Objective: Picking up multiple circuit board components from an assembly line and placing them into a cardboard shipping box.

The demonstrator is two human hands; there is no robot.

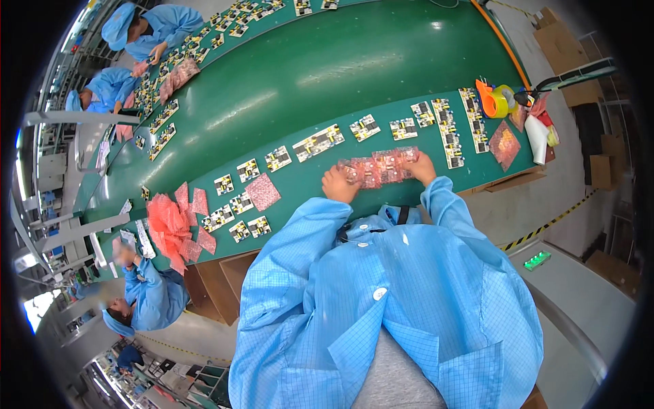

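Both my hands grip a row of pink bubble-wrap bags [379,168] with circuit boards showing dimly through them, held near the front edge of the green table [381,78]. My left hand [340,185] is closed on the left end, and my right hand [424,168] is closed on the right end. Beyond the bags lie a long circuit board panel [318,142] and a smaller circuit board [365,127]. Further right is a long column of boards [448,133]. A flat pink bubble-wrap bag [263,191] lies to the left, beside more boards.
A heap of pink bubble-wrap bags [168,225] sits at the left. Tape rolls [499,102] and a white roll [537,140] stand at the right end, near a filled bubble-wrap bag [504,145]. Co-workers in blue [153,293] work around the table. Cardboard boxes [216,290] stand below its edge.
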